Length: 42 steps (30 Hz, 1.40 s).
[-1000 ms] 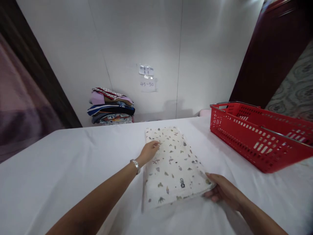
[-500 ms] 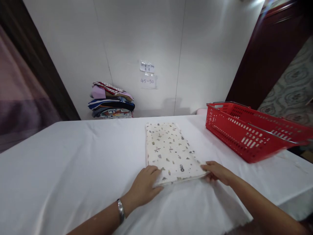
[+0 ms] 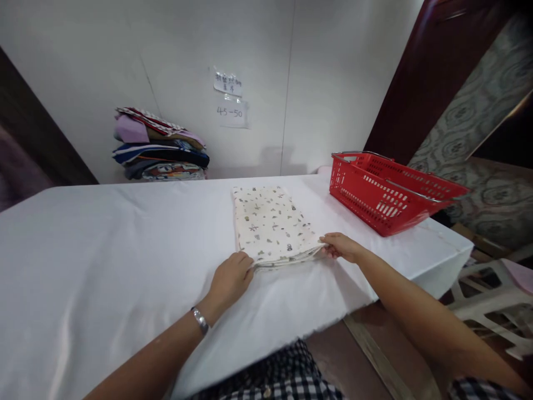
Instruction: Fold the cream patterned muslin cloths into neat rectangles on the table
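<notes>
A folded white cloth (image 3: pixel 270 222) with small printed figures lies on the white-covered table (image 3: pixel 145 266), in several layers. My left hand (image 3: pixel 232 278) grips its near left corner, fingers on top and thumb at the edge. At the near right corner, my right hand (image 3: pixel 339 247) pinches the layers between thumb and fingers, and the near edge there is lifted slightly off the table. A silver bracelet (image 3: pixel 200 320) is on my left wrist.
A red plastic basket (image 3: pixel 391 194) stands on the table's right side. Folded fabrics (image 3: pixel 162 147) are stacked by the back wall at left, beside paper signs (image 3: pixel 231 111). A white plastic chair (image 3: pixel 487 294) is at the right, beyond the table's edge.
The view has tilted down and shifted, showing the table's front edge and my checked clothing. Both hands stay at the cloth's near corners; the left fingers have closed more around theirs, and the near edge shows its layers.
</notes>
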Each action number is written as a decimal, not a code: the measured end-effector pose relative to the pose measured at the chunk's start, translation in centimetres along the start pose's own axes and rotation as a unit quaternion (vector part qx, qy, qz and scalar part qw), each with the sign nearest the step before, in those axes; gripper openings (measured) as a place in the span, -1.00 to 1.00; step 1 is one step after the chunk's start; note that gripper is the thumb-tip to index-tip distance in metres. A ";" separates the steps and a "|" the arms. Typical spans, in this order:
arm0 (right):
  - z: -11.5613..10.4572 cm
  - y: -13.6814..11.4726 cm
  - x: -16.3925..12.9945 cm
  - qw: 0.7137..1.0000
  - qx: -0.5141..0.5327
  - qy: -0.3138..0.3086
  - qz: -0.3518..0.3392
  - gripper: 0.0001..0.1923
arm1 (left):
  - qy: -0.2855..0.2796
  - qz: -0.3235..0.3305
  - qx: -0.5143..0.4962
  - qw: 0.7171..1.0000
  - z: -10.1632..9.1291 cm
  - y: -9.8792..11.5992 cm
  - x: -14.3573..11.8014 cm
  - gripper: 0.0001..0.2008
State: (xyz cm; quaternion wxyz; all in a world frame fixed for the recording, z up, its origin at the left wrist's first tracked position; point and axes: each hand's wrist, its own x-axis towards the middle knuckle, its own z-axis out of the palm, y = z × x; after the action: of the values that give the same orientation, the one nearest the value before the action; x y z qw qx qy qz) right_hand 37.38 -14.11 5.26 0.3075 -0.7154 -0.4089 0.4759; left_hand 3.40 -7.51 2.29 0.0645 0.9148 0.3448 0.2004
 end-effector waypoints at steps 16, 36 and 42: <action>1.5 1.7 0.9 0.952 -0.263 0.156 0.031 -0.71 | -0.018 -0.054 0.042 0.998 -0.1 0.1 -1.6 -0.83; 22.4 -3.0 -5.6 0.951 -0.138 -0.221 -0.169 -0.60 | 0.032 -0.280 0.103 0.954 -12.4 -19.8 -6.4 -0.77; 14.6 -4.4 0.0 0.992 -0.038 -0.076 -0.099 -0.90 | 0.075 -0.260 0.045 0.962 -10.8 -13.1 -6.9 -0.65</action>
State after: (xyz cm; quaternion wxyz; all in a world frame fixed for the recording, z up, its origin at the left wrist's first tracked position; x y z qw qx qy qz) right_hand 22.50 -11.31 3.67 0.2939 -0.6445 -0.5172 0.4804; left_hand -13.61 -2.38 6.55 0.0474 0.7781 0.5831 0.2290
